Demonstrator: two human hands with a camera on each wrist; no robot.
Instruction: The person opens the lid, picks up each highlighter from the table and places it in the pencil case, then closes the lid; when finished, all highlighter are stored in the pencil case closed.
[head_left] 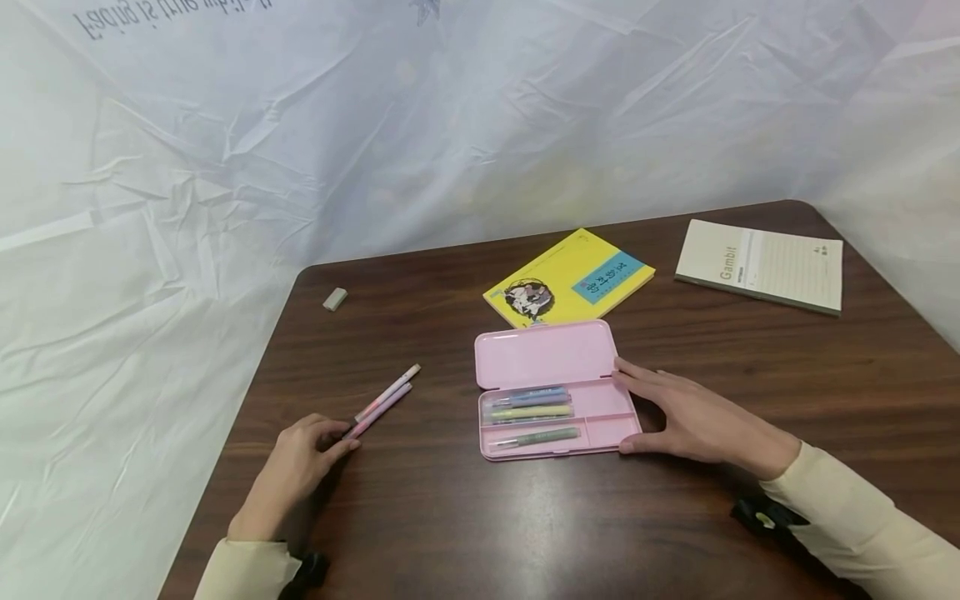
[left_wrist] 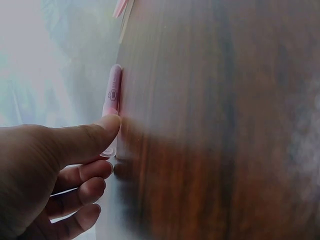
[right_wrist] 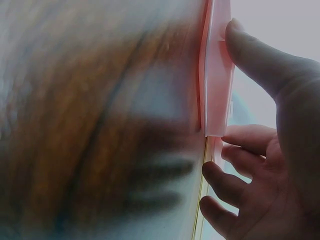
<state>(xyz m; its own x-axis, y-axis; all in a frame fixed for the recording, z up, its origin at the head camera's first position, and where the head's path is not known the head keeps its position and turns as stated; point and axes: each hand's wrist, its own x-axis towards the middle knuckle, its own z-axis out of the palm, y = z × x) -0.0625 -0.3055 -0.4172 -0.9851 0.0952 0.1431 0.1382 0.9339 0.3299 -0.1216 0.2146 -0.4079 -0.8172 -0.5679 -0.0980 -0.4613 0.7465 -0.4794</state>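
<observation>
An open pink pencil case (head_left: 546,358) lies in the middle of the table, lid folded back. Inside are blue pens (head_left: 532,395), a yellow pen (head_left: 534,412) and, in the front compartment, a green pen (head_left: 542,437). My right hand (head_left: 693,414) grips the case's right end, thumb at the front corner and index finger near the hinge; its other fingers are spread in the right wrist view. To the left, my left hand (head_left: 296,462) pinches the near ends of two slim pens, one white-tipped pen (head_left: 390,392) and one lilac pen (head_left: 384,408).
A white eraser (head_left: 335,299) lies at the far left of the dark wooden table (head_left: 420,517). Behind the case is a yellow booklet (head_left: 562,279); a cream notebook (head_left: 761,265) lies at the back right. White cloth (head_left: 375,125) hangs beyond the table's edges.
</observation>
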